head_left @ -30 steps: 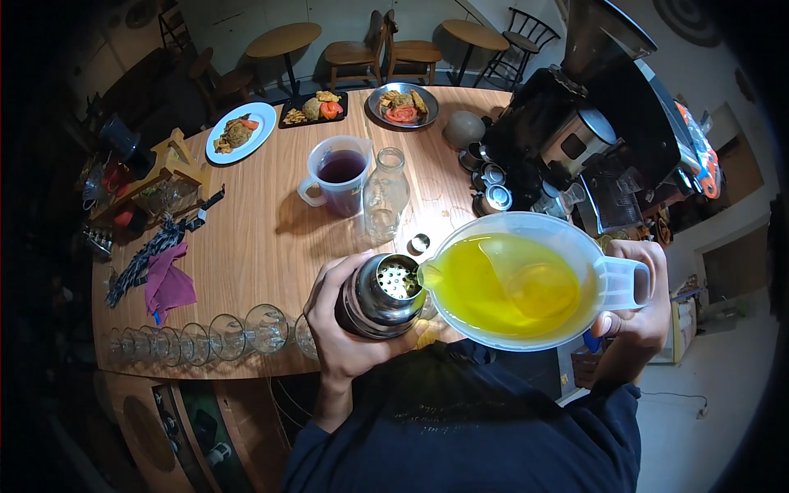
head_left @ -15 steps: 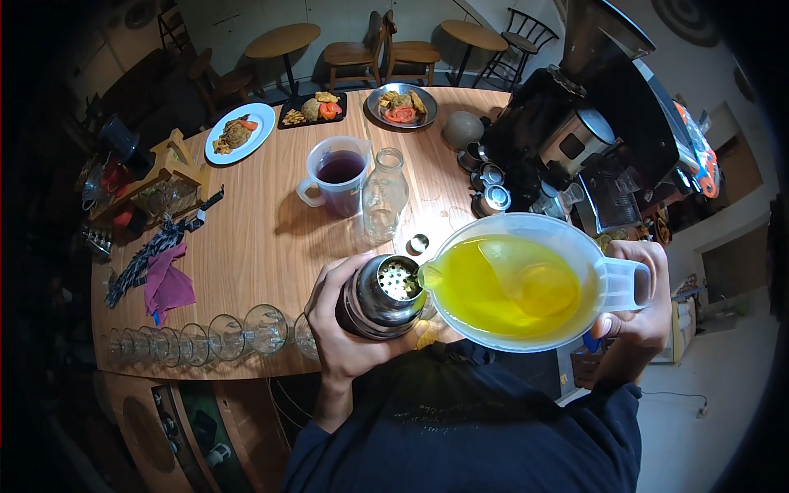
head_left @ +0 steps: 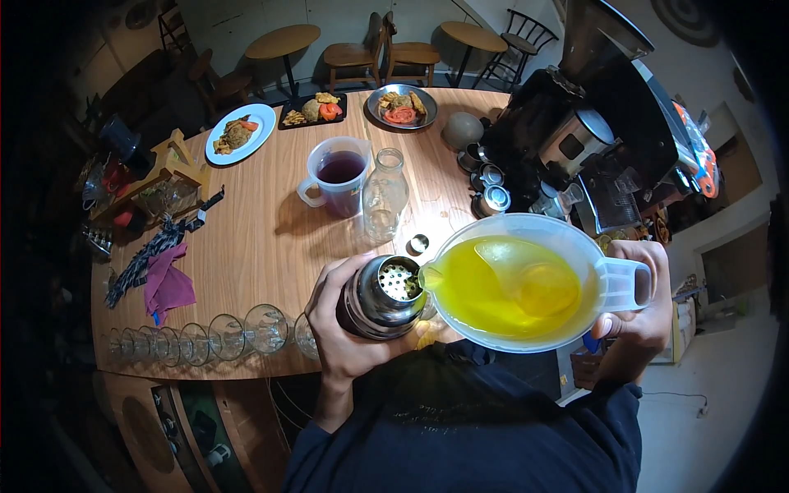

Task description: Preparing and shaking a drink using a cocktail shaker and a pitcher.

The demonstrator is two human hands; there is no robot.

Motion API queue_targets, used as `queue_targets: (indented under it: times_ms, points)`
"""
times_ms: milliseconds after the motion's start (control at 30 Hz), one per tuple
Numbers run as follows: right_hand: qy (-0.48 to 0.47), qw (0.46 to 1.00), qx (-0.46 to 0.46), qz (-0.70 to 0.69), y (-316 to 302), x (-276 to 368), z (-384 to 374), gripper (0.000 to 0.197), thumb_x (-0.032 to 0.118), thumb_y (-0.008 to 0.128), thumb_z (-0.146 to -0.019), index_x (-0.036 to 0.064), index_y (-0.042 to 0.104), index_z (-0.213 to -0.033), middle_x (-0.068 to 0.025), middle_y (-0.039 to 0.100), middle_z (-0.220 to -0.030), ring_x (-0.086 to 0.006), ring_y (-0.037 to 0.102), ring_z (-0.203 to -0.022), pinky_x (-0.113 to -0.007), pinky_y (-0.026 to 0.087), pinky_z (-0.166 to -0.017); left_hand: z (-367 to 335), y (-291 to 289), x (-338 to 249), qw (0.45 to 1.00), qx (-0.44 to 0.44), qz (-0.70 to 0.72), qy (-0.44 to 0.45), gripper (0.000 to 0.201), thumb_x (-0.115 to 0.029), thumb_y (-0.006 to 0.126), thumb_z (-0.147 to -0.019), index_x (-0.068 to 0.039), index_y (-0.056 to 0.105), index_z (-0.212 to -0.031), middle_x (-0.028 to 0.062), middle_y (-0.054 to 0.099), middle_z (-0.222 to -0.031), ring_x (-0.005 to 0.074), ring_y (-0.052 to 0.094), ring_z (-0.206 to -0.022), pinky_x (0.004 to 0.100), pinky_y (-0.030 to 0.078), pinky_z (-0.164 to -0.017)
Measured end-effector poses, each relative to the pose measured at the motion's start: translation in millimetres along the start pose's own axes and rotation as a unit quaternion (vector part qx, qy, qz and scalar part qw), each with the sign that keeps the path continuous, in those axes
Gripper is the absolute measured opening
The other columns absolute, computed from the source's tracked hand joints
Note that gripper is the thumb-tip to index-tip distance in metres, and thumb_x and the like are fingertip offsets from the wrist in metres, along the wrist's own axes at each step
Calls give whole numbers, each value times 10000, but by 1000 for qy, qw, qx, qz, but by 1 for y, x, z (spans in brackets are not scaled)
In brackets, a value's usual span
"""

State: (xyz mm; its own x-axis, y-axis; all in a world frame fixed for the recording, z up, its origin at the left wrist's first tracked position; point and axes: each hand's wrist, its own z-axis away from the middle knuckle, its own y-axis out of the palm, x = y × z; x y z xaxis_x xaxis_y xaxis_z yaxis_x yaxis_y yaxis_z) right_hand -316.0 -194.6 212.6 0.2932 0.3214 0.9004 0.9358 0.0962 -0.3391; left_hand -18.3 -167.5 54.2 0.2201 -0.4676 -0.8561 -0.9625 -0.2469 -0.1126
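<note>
My left hand (head_left: 339,324) is wrapped round a dark metal cocktail shaker (head_left: 374,316), whose perforated strainer top (head_left: 399,281) faces up. In my right hand (head_left: 645,296) is the handle of a translucent plastic measuring jug (head_left: 588,246), tilted to the left. Yellow-green liquid (head_left: 501,287) fills much of it and reaches the spout, which is at the right rim of the strainer. Whether liquid is running into the shaker cannot be made out. Just beyond the two vessels lies a small metal cap (head_left: 418,244).
A jug of dark purple liquid (head_left: 341,177) and a clear glass bottle (head_left: 385,197) stand ahead. Several drinking glasses (head_left: 226,337) line the near left edge. A pink cloth (head_left: 168,282) lies left, three food dishes (head_left: 261,123) at the back, a coffee grinder (head_left: 575,123) right.
</note>
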Motion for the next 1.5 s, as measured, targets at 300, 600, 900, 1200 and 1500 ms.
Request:
queue_targets:
  times_ms: [300, 600, 900, 1200, 1500]
  points:
    - [-8, 1000, -10, 2, 2, -1, 2, 586, 478, 1004, -535, 86, 592, -674, -25, 662, -640, -112, 642, -543, -216, 450, -538, 0, -1, 1, 1000, 2, 7, -5, 867, -381, 1006, -564, -1, 621, -1241, 142, 675, -1124, 268, 692, -1022, 384, 553, -924]
    - [-8, 1000, 22, 18, -1, 0, -2, 580, 487, 997, -545, 82, 605, -683, -28, 672, -650, -113, 652, -553, -214, 461, -551, 2, -4, -2, 1000, -3, 8, -12, 845, -372, 1000, -581, -6, 623, -1242, 143, 682, -1133, 269, 691, -1030, 383, 550, -931]
    - [29, 996, 66, 49, -7, 3, -6, 604, 511, 996, -523, 83, 598, -677, -21, 666, -646, -113, 644, -549, -213, 459, -556, 2, -7, 5, 1000, 20, -13, 4, 872, -322, 988, -575, 13, 590, -1276, 141, 668, -1141, 253, 691, -1041, 373, 555, -951]
    - [34, 995, 72, 52, -7, 3, -6, 610, 528, 988, -527, 84, 597, -679, -23, 668, -651, -119, 655, -559, -212, 475, -567, 1, -8, 6, 999, 33, -25, 23, 910, -259, 980, -559, 36, 554, -1307, 138, 642, -1151, 237, 685, -1045, 357, 560, -954]
    - [30, 996, 74, 44, -9, 1, -5, 597, 518, 985, -537, 80, 609, -690, -30, 680, -665, -130, 672, -569, -218, 501, -580, 1, -2, 0, 1000, -5, 7, -5, 858, -388, 1004, -575, -10, 624, -1245, 136, 681, -1124, 265, 690, -1022, 383, 551, -927]
